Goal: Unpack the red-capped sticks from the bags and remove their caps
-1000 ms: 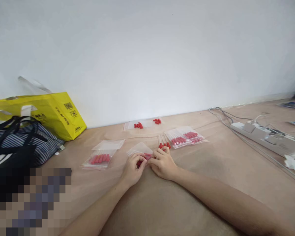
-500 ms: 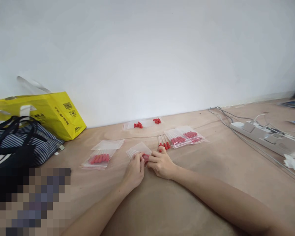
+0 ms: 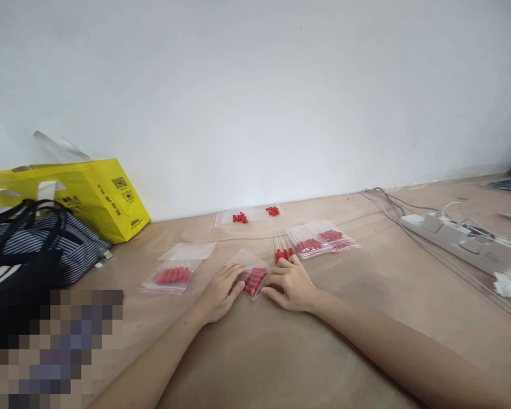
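A small clear zip bag [image 3: 255, 279] lies in front of me with several red-bulbed droppers in it. My left hand [image 3: 221, 292] rests at the bag's left edge, thumb and fingers apart, the fingertips lying on the plastic. On the other side my right hand [image 3: 293, 285] is flat and open; its thumb is by the bag's right edge. Its fingertips reach the bulbs of several loose droppers [image 3: 283, 253]. Further right is a stack of filled bags [image 3: 323, 240]. To the left, another pair of overlapping bags [image 3: 174, 275] shows red bulbs.
Near the wall, a clear bag [image 3: 255, 215] carries small red bulbs in two clusters. A white power strip [image 3: 464, 241] with plugs and grey cables stands right. A yellow bag [image 3: 128, 210] and a striped bag [image 3: 83, 244] sit at the left. Brown covering spans the surface.
Both hands have moved apart and loosened from the bag, which now lies flatter with its red bulbs in sight. My right hand has shifted right, towards the loose droppers.
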`<state>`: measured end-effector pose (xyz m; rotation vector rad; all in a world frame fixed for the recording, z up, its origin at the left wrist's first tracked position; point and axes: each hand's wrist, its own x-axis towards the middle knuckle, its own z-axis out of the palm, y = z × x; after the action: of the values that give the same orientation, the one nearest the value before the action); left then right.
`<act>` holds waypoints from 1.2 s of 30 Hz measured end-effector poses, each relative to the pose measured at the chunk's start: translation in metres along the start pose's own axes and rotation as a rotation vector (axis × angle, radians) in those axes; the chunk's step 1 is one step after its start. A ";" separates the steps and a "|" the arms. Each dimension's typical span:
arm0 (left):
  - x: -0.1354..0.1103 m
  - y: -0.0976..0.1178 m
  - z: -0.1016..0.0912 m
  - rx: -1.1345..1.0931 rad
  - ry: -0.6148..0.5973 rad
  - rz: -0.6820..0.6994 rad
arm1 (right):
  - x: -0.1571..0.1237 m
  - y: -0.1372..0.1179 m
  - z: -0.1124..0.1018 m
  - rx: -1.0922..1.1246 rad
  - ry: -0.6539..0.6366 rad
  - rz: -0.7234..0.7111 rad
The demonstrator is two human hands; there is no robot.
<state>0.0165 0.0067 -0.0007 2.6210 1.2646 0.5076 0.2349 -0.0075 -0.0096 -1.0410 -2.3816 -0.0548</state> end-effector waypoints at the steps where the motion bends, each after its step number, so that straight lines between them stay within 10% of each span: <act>1: -0.001 0.001 -0.001 0.005 0.016 0.001 | 0.000 0.000 -0.001 -0.001 0.001 0.039; 15: -0.013 0.006 0.007 -0.060 0.156 -0.029 | 0.003 0.011 0.004 0.228 -0.124 0.168; 36: -0.013 0.010 0.006 -0.052 0.012 -0.041 | 0.006 -0.001 0.008 0.428 0.046 0.181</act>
<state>0.0180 -0.0098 -0.0058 2.5480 1.2879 0.5429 0.2269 -0.0026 -0.0137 -1.0229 -2.1158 0.4698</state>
